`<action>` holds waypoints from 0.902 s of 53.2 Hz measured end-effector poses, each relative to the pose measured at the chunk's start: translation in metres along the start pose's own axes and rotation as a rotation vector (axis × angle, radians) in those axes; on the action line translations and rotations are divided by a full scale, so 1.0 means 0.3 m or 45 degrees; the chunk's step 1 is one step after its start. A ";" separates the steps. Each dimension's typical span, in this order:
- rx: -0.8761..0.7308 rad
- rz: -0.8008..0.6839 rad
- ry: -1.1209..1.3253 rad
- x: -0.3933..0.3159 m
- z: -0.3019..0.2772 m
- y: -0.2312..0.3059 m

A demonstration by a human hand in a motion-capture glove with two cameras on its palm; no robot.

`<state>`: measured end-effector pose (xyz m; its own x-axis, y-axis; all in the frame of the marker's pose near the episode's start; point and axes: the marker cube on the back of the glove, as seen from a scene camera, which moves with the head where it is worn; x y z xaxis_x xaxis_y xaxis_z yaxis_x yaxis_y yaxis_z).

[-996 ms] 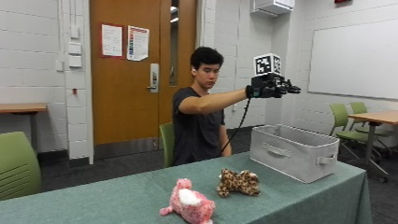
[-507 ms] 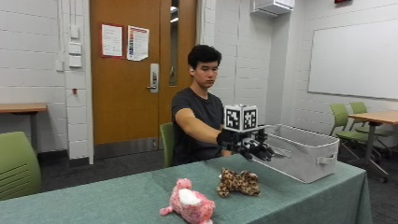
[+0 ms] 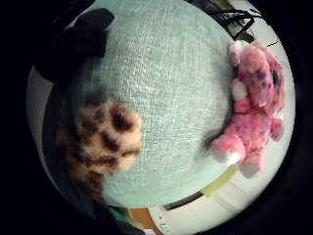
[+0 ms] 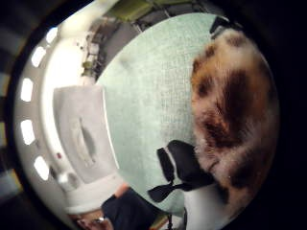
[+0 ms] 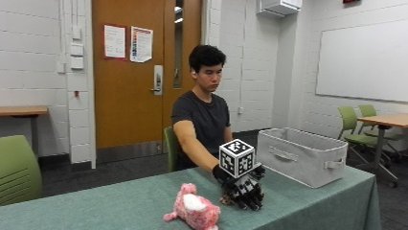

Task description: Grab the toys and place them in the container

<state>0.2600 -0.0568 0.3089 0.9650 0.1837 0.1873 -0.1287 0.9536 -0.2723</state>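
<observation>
Grab step, spotted toy.
Right hand [image 5: 242, 189] set on spotted toy [image 3: 98, 142], grip not visible; next: lift to container [image 5: 303, 155]. Pink toy [image 5: 193, 211] untouched on surface [image 5: 96, 208].

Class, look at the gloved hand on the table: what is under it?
Under the gloved right hand lies the leopard-spotted plush toy, on the green tablecloth. The hand covers most of it from outside; whether fingers grip is hidden.

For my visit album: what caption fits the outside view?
Gloved right hand lowered onto the leopard-spotted toy, pink plush toy beside it, grey container waiting.
</observation>
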 end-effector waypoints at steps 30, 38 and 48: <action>0.181 -0.069 0.112 -0.181 -0.278 0.125; 0.331 -0.131 0.140 -0.353 -0.483 0.180; 0.498 -0.323 0.151 -0.719 -0.731 0.247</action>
<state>0.0924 -0.0780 0.0413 0.9936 -0.0731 0.0867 0.0597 0.9872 0.1481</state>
